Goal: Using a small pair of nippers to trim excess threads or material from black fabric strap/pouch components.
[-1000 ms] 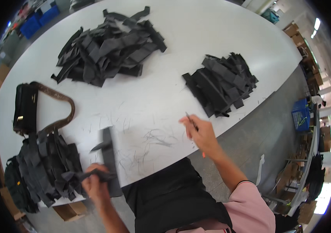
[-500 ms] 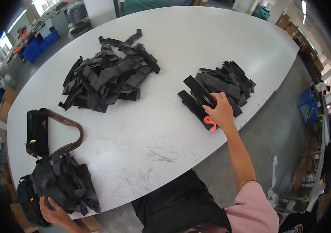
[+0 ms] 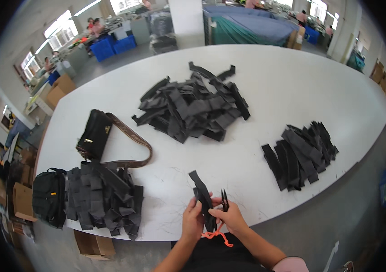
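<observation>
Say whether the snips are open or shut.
Open: the snips in the right hand show two tips with a gap between.

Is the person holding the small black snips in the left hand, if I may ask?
No, the small black snips are in the right hand, while the left hand holds a dark strip.
</observation>
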`<state>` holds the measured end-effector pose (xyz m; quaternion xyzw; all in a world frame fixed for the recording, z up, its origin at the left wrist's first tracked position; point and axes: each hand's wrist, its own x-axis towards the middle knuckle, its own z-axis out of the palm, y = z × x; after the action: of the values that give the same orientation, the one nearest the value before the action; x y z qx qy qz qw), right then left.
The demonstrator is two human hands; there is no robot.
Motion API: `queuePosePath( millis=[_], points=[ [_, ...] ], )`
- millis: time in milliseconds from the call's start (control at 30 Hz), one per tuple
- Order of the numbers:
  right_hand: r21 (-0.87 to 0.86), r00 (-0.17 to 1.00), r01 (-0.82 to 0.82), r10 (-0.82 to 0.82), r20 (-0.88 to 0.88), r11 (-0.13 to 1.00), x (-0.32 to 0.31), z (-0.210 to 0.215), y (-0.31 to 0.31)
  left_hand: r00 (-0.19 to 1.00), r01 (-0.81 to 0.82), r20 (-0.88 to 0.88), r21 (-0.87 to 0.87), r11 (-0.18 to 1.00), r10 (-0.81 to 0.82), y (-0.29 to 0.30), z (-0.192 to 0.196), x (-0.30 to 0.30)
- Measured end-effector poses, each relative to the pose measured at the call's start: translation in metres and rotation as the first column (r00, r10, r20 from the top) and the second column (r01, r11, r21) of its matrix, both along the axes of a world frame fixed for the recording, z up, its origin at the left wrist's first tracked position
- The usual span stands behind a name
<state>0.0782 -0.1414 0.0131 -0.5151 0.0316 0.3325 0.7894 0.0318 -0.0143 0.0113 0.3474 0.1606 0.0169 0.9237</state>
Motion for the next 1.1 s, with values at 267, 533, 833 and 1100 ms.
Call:
queuePosePath(
  millis=[267,533,833,1100],
  points=[
    [-0.439,0.738,0.211,0.152,0.657,0.873,-0.007,-0.021,0.009,0.998,-0.067,0.064,0.916,0.396,0.021,-0.015,-0.020,-0.002],
    [-0.295,0.678,0.436,-0.095,0.729,0.850,0.006,-0.040,0.017,0.996,-0.040,-0.007,0.870,0.491,0.092,0.014,-0.027,-0.011],
    [-0.086,0.949,-0.255,0.233,-0.211,0.963,0.017,-0.005,0.000,0.966,-0.072,-0.177,0.522,0.850,0.190,0.009,-0.010,-0.010],
    [-0.349,0.720,0.153,0.138,0.680,0.925,-0.019,0.010,0.004,0.952,0.110,-0.298,0.558,0.823,0.075,0.025,-0.010,-0.024]
  ],
)
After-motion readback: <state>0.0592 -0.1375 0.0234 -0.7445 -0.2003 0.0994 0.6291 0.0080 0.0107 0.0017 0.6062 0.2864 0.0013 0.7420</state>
